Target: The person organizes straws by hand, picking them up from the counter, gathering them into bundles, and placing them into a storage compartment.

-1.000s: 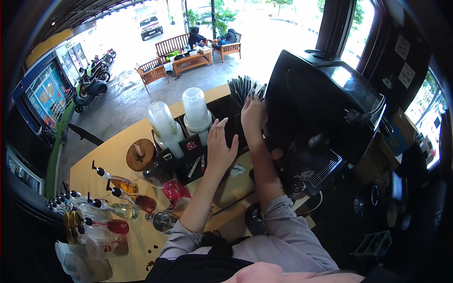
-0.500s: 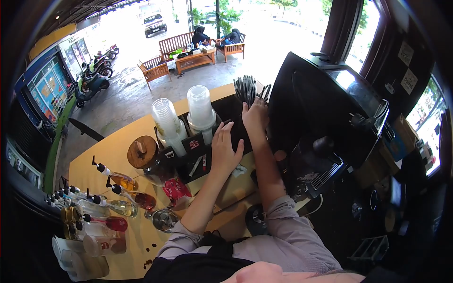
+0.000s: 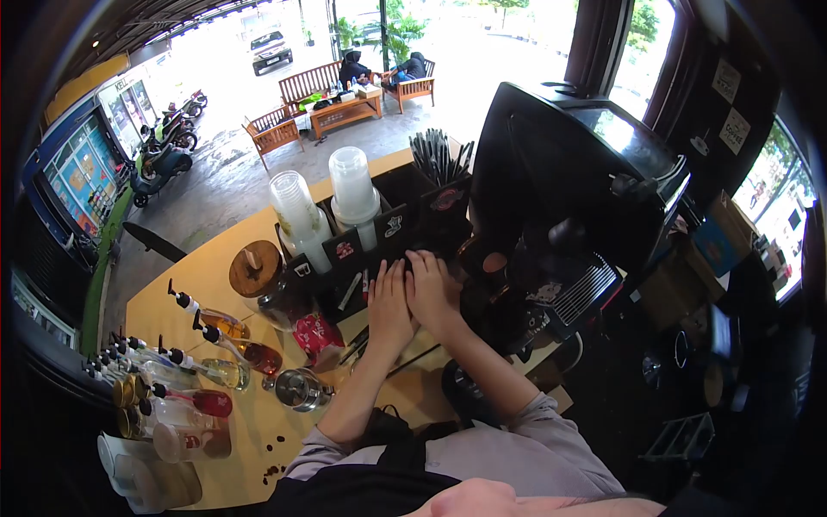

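My left hand (image 3: 392,308) and my right hand (image 3: 433,291) are side by side, backs up, just in front of a black organizer box (image 3: 369,237). Fingers on both hands are stretched out, and the left fingertips are close to the right hand. Their undersides are hidden. Black-wrapped straws (image 3: 441,159) stand in the organizer's right end. Two stacks of clear plastic cups, a left stack (image 3: 293,207) and a right stack (image 3: 351,181), fill its other end. A white marker (image 3: 351,291) lies left of my left hand, beside a red one.
A glass jar with wooden lid (image 3: 256,269), a red packet (image 3: 317,338) and a metal pitcher (image 3: 301,390) stand to the left. Pump bottles (image 3: 226,372) crowd the counter's left edge. A large black machine (image 3: 525,164) rises on the right. People sit at benches (image 3: 310,82) outside.
My right hand has left the straws and come down and toward me, beside my left hand. My left hand has moved slightly lower and left. The view has shifted a little.
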Available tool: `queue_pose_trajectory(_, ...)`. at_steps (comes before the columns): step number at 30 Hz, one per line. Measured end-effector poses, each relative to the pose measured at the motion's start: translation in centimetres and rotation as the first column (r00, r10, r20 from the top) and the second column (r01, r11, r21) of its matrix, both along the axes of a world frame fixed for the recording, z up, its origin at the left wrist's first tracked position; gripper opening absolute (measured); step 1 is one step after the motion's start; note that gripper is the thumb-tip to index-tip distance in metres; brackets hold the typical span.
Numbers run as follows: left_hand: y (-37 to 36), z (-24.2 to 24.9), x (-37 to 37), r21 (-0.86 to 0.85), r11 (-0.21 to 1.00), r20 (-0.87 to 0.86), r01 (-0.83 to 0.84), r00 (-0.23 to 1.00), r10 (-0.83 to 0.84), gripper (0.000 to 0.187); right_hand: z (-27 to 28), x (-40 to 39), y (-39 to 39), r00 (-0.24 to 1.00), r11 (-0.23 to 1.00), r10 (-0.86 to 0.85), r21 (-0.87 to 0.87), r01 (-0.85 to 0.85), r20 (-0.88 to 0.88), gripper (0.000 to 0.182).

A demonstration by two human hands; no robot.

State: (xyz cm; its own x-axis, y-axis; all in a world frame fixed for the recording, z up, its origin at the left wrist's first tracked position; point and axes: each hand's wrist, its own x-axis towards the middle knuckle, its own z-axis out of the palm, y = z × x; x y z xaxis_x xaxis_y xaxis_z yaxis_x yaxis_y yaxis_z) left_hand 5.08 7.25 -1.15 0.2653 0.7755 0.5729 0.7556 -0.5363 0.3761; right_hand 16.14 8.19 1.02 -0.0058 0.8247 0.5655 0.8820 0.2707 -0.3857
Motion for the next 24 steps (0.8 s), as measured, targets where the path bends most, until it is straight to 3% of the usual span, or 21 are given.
queue_pose_trajectory(5,-4.4,-3.7,-1.3,-0.127,0.992,-0.02,-0.001,1.0,-0.002,0.071,-3.8,0.0,-4.3,0.993,0.992,0.118,-0.053,-0.118,-0.003,0.039)
queue_pose_trajectory(7,-5.8,-5.2,-2.0,-0.169,0.986,-0.06,-0.009,0.998,-0.001,0.072,-5.0,0.2,-5.7,0.985,0.966,0.17,-0.193,-0.17,-0.015,0.037)
queue_pose_trajectory(11,-7.7,-7.8,-3.2,-0.232,0.972,-0.078,-0.031,0.997,0.013,0.076,-7.8,1.0,-7.9,0.962,0.918,0.269,-0.314,-0.244,0.039,0.034)
queue_pose_trajectory(13,-8.2,-8.7,-3.6,-0.256,0.966,-0.086,-0.029,0.996,0.007,0.076,-8.1,0.8,-9.0,0.923,0.764,0.376,-0.592,-0.259,0.082,0.033)
queue_pose_trajectory(14,-8.3,-9.3,-3.8,-0.262,0.964,-0.101,-0.049,0.995,0.023,0.076,-8.3,0.7,-9.5,0.915,0.744,0.398,-0.607,-0.279,0.068,0.035)
queue_pose_trajectory(15,-8.5,-9.9,-3.9,-0.269,0.961,-0.115,-0.071,0.993,0.041,0.077,-9.0,0.5,-10.0,0.922,0.748,0.383,-0.608,-0.267,0.066,0.035)
queue_pose_trajectory(18,-8.9,-11.1,-4.6,-0.26,0.963,-0.133,-0.071,0.99,0.038,0.078,-12.2,-0.8,-10.3,0.927,0.893,0.345,-0.355,-0.276,0.149,0.05)
queue_pose_trajectory(19,-9.0,-11.5,-4.8,-0.246,0.965,-0.148,-0.087,0.988,0.052,0.079,-12.7,-1.1,-10.4,0.93,0.897,0.336,-0.352,-0.268,0.148,0.05)
queue_pose_trajectory(21,-9.3,-12.0,-5.2,-0.246,0.966,-0.143,-0.076,0.989,0.041,0.079,-13.0,-1.7,-10.4,0.91,0.928,0.277,-0.332,-0.169,0.309,0.054)
queue_pose_trajectory(24,-10.1,-12.7,-5.5,-0.275,0.955,-0.166,-0.111,0.984,0.066,0.079,-14.7,-2.1,-9.3,0.908,0.93,0.277,-0.327,-0.171,0.313,0.054)
